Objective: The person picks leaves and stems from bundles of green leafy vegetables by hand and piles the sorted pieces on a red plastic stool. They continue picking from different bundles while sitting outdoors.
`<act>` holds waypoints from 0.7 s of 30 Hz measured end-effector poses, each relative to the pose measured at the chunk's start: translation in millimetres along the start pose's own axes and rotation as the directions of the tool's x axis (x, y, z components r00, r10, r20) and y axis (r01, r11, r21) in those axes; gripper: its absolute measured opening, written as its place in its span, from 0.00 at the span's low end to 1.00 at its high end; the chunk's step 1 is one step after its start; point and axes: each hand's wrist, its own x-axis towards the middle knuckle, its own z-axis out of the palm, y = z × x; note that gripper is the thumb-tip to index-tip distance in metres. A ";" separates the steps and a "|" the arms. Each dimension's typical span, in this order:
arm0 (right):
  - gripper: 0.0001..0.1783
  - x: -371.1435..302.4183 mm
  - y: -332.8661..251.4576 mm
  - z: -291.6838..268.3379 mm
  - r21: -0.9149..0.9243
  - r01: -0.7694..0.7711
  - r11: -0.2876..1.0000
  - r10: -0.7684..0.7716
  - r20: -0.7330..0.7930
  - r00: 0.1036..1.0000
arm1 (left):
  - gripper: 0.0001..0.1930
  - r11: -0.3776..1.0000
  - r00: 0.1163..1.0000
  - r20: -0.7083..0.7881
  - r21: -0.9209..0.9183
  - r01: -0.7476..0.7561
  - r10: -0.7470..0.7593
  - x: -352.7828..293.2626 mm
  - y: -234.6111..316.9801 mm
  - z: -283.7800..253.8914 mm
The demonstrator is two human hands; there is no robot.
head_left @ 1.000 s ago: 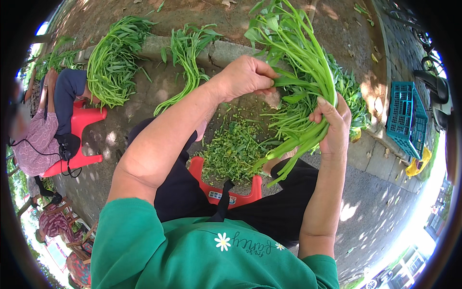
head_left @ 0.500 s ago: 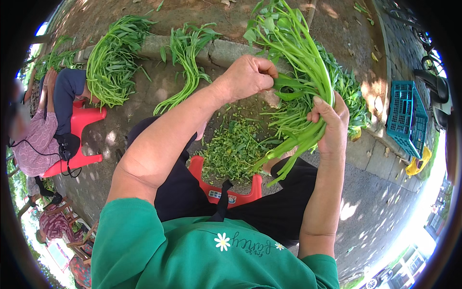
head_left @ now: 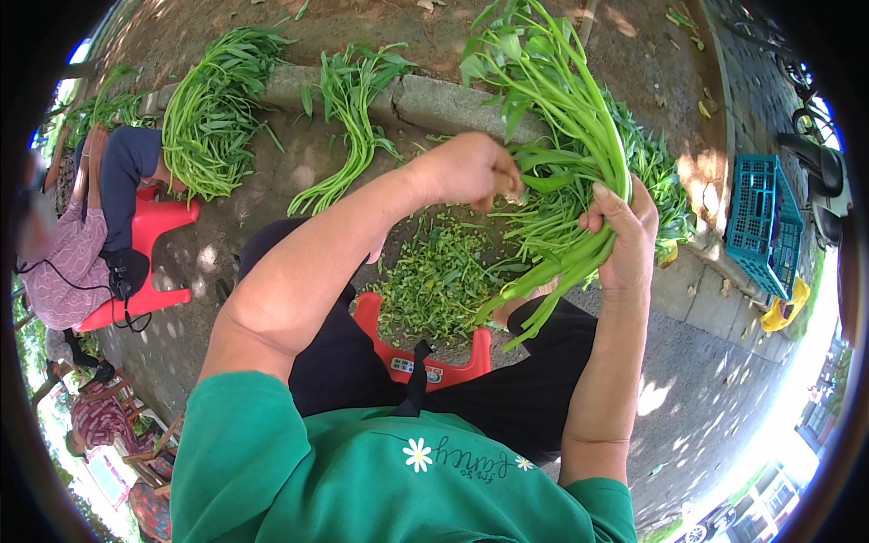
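My right hand [head_left: 625, 233] is closed around a bunch of long-stemmed leafy greens [head_left: 579, 109], which look like water spinach. The leafy ends point away from me and the cut stem ends hang toward my knees. My left hand [head_left: 472, 170] is just left of the bunch, its fingers bent together and slightly blurred; whatever they may hold is hidden. Behind and below the bunch lies a larger pile of the same greens [head_left: 665, 176], partly covered by it. A heap of torn leaves and stem bits [head_left: 434, 290] spreads on the ground between my legs.
A small bundle of greens [head_left: 348, 118] and a large bundle [head_left: 217, 118] lie by the stone curb [head_left: 421, 100]. A red stool [head_left: 462, 371] shows between my legs. At left, another person sits on a red stool [head_left: 163, 226]. A blue crate [head_left: 753, 208] stands at right.
My left hand has moved slightly down and away from the leaf it was touching, its fingers turning downward. My right hand and the bunch have barely moved.
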 end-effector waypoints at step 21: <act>0.17 2.2 -0.9 -3.9 -0.016 0.007 1.000 -0.008 -0.034 0.999 | 0.11 0.894 0.984 -0.170 -0.430 -0.124 0.055 -5.3 24.8 -9.6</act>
